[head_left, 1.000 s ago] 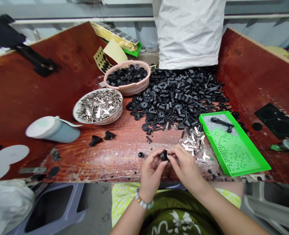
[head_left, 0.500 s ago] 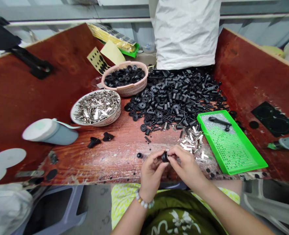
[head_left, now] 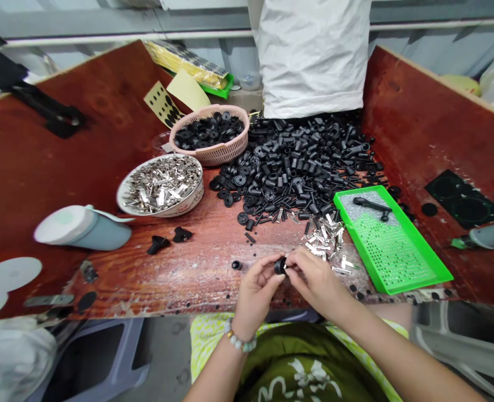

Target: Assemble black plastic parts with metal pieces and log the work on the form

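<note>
My left hand (head_left: 257, 285), with a beaded bracelet at its wrist, grips a small round black plastic part (head_left: 279, 266) between thumb and fingers. Against the part's right side, my right hand (head_left: 309, 273) pinches a small metal piece (head_left: 286, 267), mostly hidden by the fingertips. A short black cylinder (head_left: 237, 265) stands on the table just left of my hands. Loose silver metal clips (head_left: 323, 237) lie beyond my right hand. Farther back spreads a large heap of black plastic parts (head_left: 297, 162), with discs, tubes and screws among them.
At left stand a bowl of metal clips (head_left: 196, 202), a pink basket of black parts (head_left: 219, 155) and a lidded cup (head_left: 100, 230). Two black pieces (head_left: 158, 244) lie before the bowl. A green tray (head_left: 433, 268) sits at right. Wooden side panels (head_left: 431, 111) bound the table.
The view has shifted slightly. Both hands stay together at the black part, and the fingers have moved only a little.
</note>
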### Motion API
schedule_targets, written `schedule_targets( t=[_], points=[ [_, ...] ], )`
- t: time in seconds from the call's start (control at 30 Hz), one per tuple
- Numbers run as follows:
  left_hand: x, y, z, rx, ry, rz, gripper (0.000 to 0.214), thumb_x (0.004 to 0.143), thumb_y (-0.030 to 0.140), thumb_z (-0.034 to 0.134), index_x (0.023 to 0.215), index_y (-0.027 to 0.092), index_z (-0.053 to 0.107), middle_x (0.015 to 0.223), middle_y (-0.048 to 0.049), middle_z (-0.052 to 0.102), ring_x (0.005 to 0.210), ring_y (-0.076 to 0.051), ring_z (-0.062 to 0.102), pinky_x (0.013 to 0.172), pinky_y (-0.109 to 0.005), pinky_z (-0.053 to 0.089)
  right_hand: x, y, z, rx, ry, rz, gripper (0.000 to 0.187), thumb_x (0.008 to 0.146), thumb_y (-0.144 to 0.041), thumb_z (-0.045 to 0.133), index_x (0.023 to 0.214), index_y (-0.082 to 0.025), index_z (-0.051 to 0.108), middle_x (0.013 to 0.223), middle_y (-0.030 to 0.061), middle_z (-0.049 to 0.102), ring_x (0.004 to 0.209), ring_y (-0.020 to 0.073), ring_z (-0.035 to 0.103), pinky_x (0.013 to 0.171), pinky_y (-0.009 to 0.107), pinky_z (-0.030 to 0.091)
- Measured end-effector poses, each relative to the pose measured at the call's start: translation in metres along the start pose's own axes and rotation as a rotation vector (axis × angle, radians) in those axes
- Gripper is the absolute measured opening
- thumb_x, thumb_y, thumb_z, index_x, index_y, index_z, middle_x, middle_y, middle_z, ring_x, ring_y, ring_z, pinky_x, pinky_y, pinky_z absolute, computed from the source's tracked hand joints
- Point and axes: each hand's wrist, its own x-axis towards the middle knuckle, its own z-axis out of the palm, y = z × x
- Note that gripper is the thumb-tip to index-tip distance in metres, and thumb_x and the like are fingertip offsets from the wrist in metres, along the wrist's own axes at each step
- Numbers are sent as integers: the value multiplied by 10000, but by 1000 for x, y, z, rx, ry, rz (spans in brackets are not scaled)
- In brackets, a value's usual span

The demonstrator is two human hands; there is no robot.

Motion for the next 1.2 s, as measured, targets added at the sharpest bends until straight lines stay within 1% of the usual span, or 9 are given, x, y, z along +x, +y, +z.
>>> schedule_targets(
  t=[0.17, 0.3, 0.5, 0.6, 0.7, 0.87, 1.03, 1.13, 1.2],
  points=[
    [1, 1, 3, 30, 36, 18, 300, 713, 97, 660, 989, 209, 633, 1033, -32, 677, 956, -131, 626, 837, -198, 491, 0, -4, 2, -6, 31, 25, 90, 837, -91, 452, 854, -178, 469, 841, 37, 498, 783, 164, 502, 700, 285, 421],
    [0, 3, 4, 41, 51, 19, 298, 698, 100, 669, 979, 196, 638, 1033, -46, 680, 962, -151, 631, 848, -220, 499, 0, -4, 2, -37, 36, 7, 101, 834, -82, 436, 859, -176, 467, 843, 43, 499, 794, 175, 498, 711, 303, 427],
    [-2, 2, 5, 79, 108, 6, 301, 711, 116, 656, 1001, 198, 638, 1052, -47, 682, 974, -152, 633, 864, -222, 502, 1, -1, 1, -33, 14, -12, 87, 863, -112, 425, 873, -173, 486, 855, 52, 513, 798, 175, 508, 731, 310, 443],
    [-3, 1, 5, 105, 112, 7, 313, 711, 125, 654, 1015, 195, 637, 1065, -52, 678, 987, -164, 629, 877, -237, 503, 1, 0, 3, -49, 22, 0, 82, 875, -128, 422, 867, -171, 492, 855, 54, 518, 801, 175, 515, 745, 315, 448],
    [-4, 1, 5, 124, 103, 18, 318, 713, 115, 648, 1019, 204, 635, 1059, -43, 681, 983, -154, 630, 878, -229, 500, 1, -2, 4, -77, 29, -6, 98, 876, -119, 408, 850, -167, 490, 841, 55, 513, 800, 179, 510, 737, 320, 450],
    [-4, 3, 4, 93, 86, 18, 306, 706, 103, 648, 996, 197, 631, 1043, -43, 680, 982, -154, 627, 878, -234, 493, 1, -2, 4, -141, 41, -57, 109, 841, -81, 413, 848, -161, 486, 826, 65, 513, 801, 192, 501, 714, 332, 458],
    [-1, 4, 1, 41, 43, -35, 310, 690, 120, 671, 987, 196, 626, 1019, -49, 680, 944, -171, 634, 855, -271, 501, 2, 4, 0, -180, 20, -192, 146, 822, -49, 399, 849, -165, 482, 811, 67, 526, 794, 188, 496, 697, 327, 456],
    [0, 1, -2, 13, 18, -51, 314, 702, 130, 673, 1002, 210, 627, 1039, -41, 673, 956, -162, 625, 869, -265, 486, 1, 7, -4, -177, 22, -241, 151, 822, -52, 398, 862, -170, 483, 819, 66, 531, 802, 185, 496, 702, 325, 458],
    [0, -1, -3, -15, 14, -56, 319, 701, 132, 679, 1007, 211, 629, 1043, -40, 672, 959, -155, 622, 877, -256, 478, 0, 9, -7, -152, 35, -249, 161, 831, -56, 388, 882, -173, 487, 836, 67, 536, 819, 182, 499, 718, 326, 462]
  ],
)
